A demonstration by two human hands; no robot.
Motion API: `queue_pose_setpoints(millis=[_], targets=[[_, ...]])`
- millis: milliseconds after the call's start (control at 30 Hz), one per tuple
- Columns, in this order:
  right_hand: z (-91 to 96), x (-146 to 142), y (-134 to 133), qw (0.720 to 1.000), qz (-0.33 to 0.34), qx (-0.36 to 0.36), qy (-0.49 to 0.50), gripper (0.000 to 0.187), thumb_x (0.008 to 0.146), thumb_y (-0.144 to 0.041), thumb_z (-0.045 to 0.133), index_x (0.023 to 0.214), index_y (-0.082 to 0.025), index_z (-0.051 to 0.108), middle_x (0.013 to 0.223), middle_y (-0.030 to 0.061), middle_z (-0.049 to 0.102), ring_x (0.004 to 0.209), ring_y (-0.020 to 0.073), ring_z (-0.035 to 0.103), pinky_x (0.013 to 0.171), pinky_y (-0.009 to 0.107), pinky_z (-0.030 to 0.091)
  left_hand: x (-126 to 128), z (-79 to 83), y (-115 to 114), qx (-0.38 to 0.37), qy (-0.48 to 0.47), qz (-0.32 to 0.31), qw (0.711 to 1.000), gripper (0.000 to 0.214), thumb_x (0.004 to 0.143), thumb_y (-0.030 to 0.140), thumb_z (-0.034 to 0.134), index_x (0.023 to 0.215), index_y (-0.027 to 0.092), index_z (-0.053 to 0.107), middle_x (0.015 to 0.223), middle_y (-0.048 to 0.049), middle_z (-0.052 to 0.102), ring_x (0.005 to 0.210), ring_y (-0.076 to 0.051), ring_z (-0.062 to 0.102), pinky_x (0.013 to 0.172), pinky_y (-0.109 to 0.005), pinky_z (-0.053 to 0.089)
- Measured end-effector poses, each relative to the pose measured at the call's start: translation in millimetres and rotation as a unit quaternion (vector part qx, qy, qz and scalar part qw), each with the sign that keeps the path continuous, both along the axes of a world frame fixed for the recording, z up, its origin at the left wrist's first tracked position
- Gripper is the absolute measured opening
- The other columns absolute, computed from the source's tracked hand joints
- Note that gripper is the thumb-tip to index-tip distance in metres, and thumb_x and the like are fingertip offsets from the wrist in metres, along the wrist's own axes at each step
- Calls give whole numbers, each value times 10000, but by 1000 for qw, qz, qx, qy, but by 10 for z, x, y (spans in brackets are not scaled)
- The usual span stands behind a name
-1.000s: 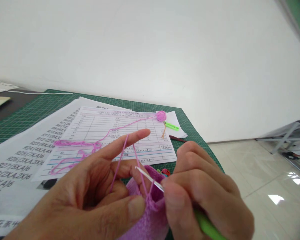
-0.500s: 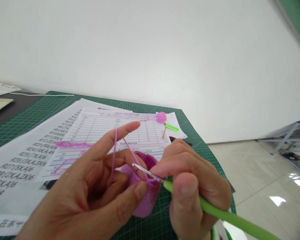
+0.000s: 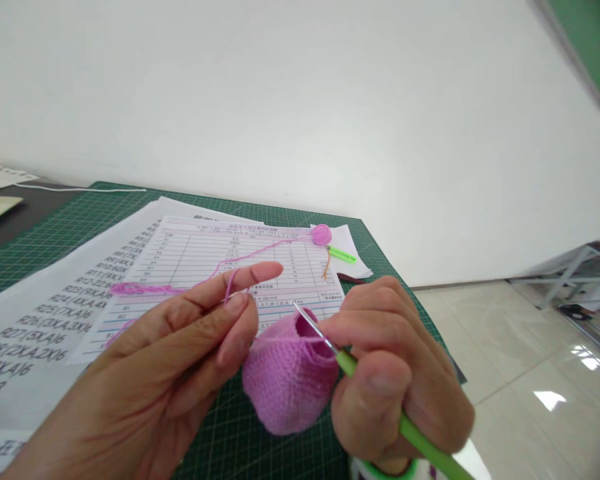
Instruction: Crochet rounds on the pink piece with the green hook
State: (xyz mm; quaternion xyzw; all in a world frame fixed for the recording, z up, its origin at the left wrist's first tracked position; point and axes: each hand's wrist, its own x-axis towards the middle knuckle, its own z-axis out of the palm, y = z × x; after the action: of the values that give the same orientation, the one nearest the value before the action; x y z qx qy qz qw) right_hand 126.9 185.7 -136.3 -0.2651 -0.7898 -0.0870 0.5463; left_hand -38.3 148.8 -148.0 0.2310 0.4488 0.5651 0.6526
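Note:
A pink crocheted pouch [image 3: 293, 383] hangs between my hands, its round opening toward the upper right. My right hand [image 3: 400, 373] grips a crochet hook [image 3: 347, 363] with a green handle; its silver shaft crosses the opening, and the tip points up and left. My left hand [image 3: 195, 347] is off the pouch. Its thumb and fingers pinch the pink yarn [image 3: 230, 283], which loops by the raised index finger. A strand runs from the left fingers across the pouch to the hook. Whether the right fingertips also touch the pouch's rim I cannot tell.
Printed sheets [image 3: 145, 267] lie on a green cutting mat [image 3: 45, 247]. A small pink yarn ball [image 3: 322, 234] and a bright green tool [image 3: 341, 255] sit at the back. A pink yarn bundle [image 3: 143, 289] rests on the paper. Behind stands a white wall [image 3: 280, 113].
My left hand has let go of the pouch and now pinches the yarn. The pouch has swung into fuller view, below the hook. My right hand has shifted slightly right.

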Motion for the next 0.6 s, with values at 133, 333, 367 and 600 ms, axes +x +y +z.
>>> queue_pose_setpoints(millis=[133,333,367,600], targets=[[1,24,81,996,-15,1,83,299,1013,-235,373,804,-190,582,657,13,601,616,139,570,571,321,437,34,-11,-13,-26,53,-16,998,355,628,298,887,964,341,783,1092,59,788,1040,-217,706,769,-170,619],[-62,24,144,992,-49,-10,116,339,1023,-264,364,770,-198,581,632,2,589,635,131,567,596,318,415,-32,-84,-17,-23,201,-79,976,502,668,558,797,1123,358,729,1067,27,789,1124,-213,634,844,-132,542],[-68,20,138,991,-52,-35,118,360,1027,-289,360,761,-198,585,648,3,599,650,126,577,603,309,423,-41,-92,-16,-16,205,-85,975,502,673,562,788,1126,353,729,1078,18,784,1105,-219,635,842,-152,544],[-72,-26,125,923,-24,-311,224,403,1003,-401,429,697,-212,610,529,-52,498,495,69,443,483,229,346,-8,-69,65,20,236,-68,969,497,730,566,738,1180,358,705,649,38,612,670,-151,569,574,-142,494]])
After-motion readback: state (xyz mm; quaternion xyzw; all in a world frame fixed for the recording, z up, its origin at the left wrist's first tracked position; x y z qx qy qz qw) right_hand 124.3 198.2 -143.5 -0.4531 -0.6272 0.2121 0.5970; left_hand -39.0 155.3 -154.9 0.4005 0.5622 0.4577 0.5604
